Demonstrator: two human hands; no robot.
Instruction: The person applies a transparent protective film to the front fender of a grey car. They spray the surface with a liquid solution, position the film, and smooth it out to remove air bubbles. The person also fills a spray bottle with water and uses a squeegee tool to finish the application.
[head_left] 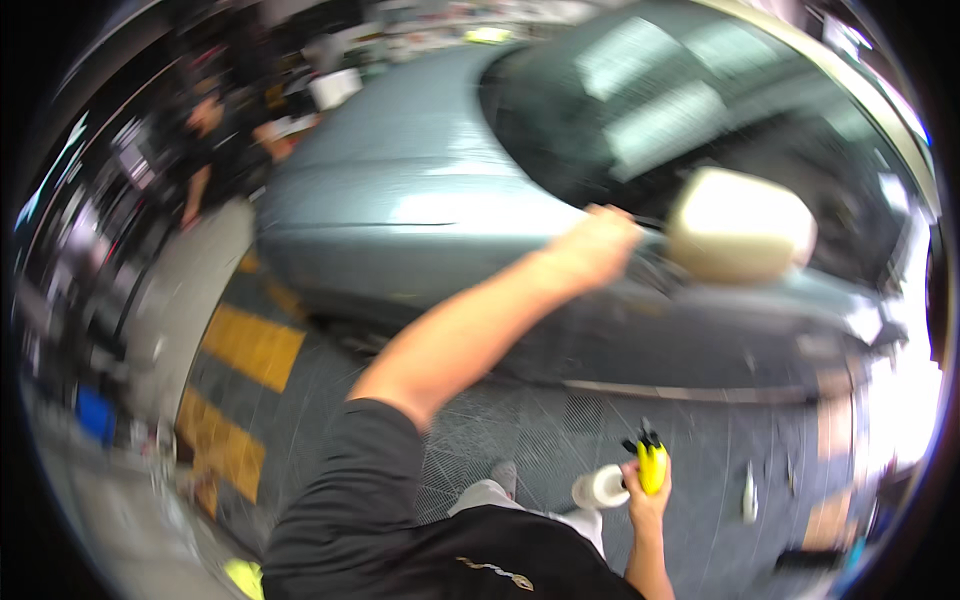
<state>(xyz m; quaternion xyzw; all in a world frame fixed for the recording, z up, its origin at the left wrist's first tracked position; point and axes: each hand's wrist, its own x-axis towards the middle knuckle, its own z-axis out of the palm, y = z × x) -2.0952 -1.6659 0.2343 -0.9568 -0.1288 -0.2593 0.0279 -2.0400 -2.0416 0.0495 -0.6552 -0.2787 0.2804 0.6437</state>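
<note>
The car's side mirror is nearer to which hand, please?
Left: the left hand is just left of the mirror; the right hand is well below it in view.

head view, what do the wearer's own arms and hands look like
The left arm has a black short sleeve, bare below it; the right forearm is bare too. The left hand, blurred, and right hand show no gloves.

We look down from the left head camera (a wide fisheye), facing a car [530,185] close by.
</note>
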